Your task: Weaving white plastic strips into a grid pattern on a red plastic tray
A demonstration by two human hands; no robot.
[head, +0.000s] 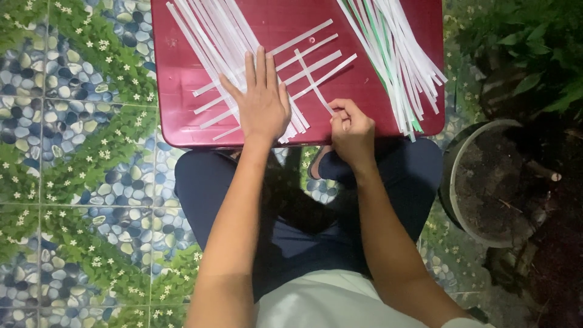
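A dark red plastic tabletop (364,79) lies in front of my crossed legs. On it, several white paper strips (316,64) are laid in a loose criss-cross. My left hand (261,100) lies flat with fingers spread, pressing down the strips at the weave's left side. My right hand (351,129) pinches the near end of one slanting white strip (311,76) that crosses over the horizontal ones. A bundle of loose white strips (209,30) lies fanned out at the top left of the tabletop.
A second pile of white and green strips (398,54) lies on the tabletop's right side. A grey plant pot (452,182) with soil stands to my right, with green leaves (534,42) above it. The floor (79,152) is patterned tile with pebbles and grass.
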